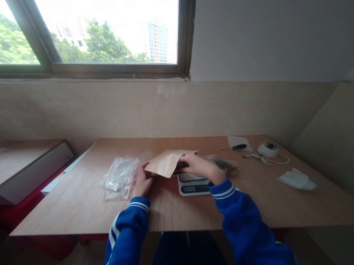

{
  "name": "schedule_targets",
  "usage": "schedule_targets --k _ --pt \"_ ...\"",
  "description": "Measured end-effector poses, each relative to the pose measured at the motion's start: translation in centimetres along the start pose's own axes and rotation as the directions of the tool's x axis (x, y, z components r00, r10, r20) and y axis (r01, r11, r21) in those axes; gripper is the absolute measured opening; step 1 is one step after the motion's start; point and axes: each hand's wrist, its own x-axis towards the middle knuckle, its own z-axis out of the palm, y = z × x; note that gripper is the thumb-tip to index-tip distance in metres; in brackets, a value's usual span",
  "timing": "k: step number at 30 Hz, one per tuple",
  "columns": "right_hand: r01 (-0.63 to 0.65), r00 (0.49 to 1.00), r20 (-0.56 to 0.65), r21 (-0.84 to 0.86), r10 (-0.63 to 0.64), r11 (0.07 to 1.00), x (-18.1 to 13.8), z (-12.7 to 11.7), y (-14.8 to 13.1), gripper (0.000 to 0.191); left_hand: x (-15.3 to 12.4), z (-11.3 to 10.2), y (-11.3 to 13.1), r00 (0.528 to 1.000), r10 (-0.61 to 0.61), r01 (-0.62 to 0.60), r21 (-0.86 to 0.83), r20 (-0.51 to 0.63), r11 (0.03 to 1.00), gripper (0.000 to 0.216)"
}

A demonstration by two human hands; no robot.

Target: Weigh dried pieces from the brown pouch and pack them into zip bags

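A brown paper bag (165, 163) is held between my two hands above the middle of the table, its mouth facing me. My left hand (142, 180) grips the bag's left edge. On the other side, my right hand (199, 165) has its fingers at the opening, partly hidden by the paper; what is inside cannot be made out. Under the bag and my right hand sits a white digital scale (194, 189) with a dark display. Clear plastic bags (119, 177) lie flat beside my left hand. Just right of my right hand is a clear bag with dark contents (225, 165).
A green-handled screwdriver (239, 147) lies on white paper at the back right. Nearby are a small white round device (267, 149) with a cable and a crumpled white wrapper (296, 179). Another table (17, 162) stands at left, and a wall with a window runs behind.
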Motion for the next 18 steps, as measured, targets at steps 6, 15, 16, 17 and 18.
schedule_targets --k 6,15,16,17,18 --pt "0.049 0.998 -0.044 -0.016 -0.049 0.999 -0.8 -1.7 -0.9 0.022 0.0 0.1 -0.2 0.998 -0.054 0.054 0.005 0.020 0.999 0.066" --pt "0.020 0.981 -0.192 0.149 0.009 0.989 -3.0 -2.6 -0.6 0.021 0.1 0.1 -0.7 0.999 -0.032 0.032 0.024 0.020 0.999 0.065" --pt "0.024 0.979 -0.203 0.178 0.014 0.984 -3.1 -2.6 -0.4 0.021 0.1 0.1 -0.7 0.999 -0.032 0.031 0.025 0.017 0.999 0.065" --pt "0.027 0.975 -0.220 0.209 0.021 0.977 -3.2 -2.6 -0.2 0.021 0.1 0.1 -0.6 0.999 -0.031 0.030 0.022 0.014 0.999 0.065" --pt "0.032 0.970 -0.240 0.241 0.027 0.970 -3.3 -2.6 0.0 0.021 0.0 0.1 -0.5 0.999 -0.029 0.029 0.016 0.013 0.999 0.065"
